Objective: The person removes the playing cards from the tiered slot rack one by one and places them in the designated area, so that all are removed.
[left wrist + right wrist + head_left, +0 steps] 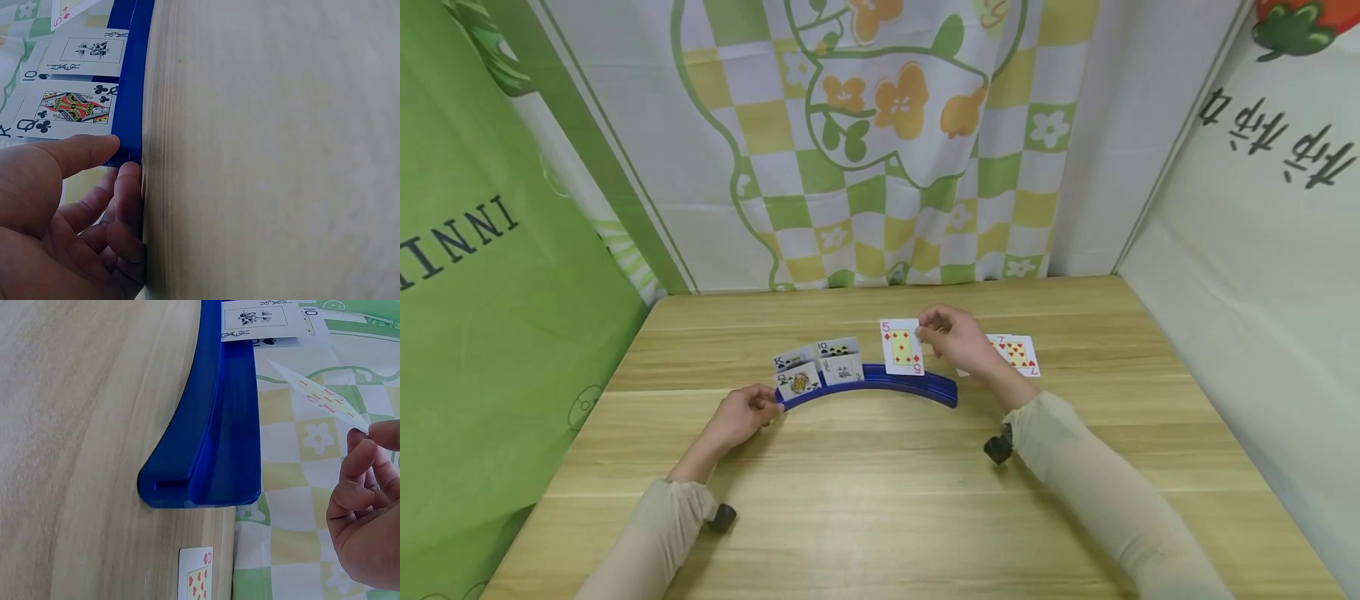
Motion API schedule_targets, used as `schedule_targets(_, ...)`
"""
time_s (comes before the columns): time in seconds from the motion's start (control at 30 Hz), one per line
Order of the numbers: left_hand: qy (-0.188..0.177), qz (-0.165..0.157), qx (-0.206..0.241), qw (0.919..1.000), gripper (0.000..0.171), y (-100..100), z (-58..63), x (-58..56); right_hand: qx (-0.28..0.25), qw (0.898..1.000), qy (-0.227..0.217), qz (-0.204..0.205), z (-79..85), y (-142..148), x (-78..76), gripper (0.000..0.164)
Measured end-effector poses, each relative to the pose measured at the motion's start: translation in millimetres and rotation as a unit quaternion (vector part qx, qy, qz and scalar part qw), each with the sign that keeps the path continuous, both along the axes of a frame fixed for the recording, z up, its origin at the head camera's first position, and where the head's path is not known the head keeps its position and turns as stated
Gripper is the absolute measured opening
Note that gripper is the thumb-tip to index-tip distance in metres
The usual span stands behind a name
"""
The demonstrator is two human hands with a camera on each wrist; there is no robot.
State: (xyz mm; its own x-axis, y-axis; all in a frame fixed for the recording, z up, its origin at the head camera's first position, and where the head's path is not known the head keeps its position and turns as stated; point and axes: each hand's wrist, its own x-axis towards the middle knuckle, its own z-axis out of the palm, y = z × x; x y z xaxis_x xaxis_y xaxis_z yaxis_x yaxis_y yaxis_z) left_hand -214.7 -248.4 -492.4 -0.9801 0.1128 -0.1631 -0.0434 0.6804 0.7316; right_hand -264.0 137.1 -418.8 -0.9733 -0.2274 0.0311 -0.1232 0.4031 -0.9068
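A curved blue playing card holder stands on the table. My left hand pinches its left end, with the thumb on the front. In its left part stand a queen of clubs, a king card behind it, a joker and a ten behind that. My right hand pinches the right edge of a five of diamonds, held up above the holder's middle. Seen from the right wrist, that card is tilted and apart from the holder.
Face-up heart cards, a seven on top, lie overlapping on the wooden table, right of the holder and partly behind my right hand. A checked, flowered cloth hangs beyond the table's far edge. Printed cloths stand at both sides.
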Motion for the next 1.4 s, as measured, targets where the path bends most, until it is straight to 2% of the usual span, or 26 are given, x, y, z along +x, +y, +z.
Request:
schedule_targets(0.83, 0.000, 0.001, -0.002, 1.0000, 0.033, 0.3, 0.4, -1.8, 0.005, 0.999, -0.021, -0.039, 8.5, 29.2, -0.3, 0.024)
schedule_targets(1.4, -0.003, 0.003, -0.001, 1.0000, 0.032, 0.1, -1.2, -1.4, 0.014, 0.998, -0.002, -0.063, 3.8, 59.0, -4.2, 0.026)
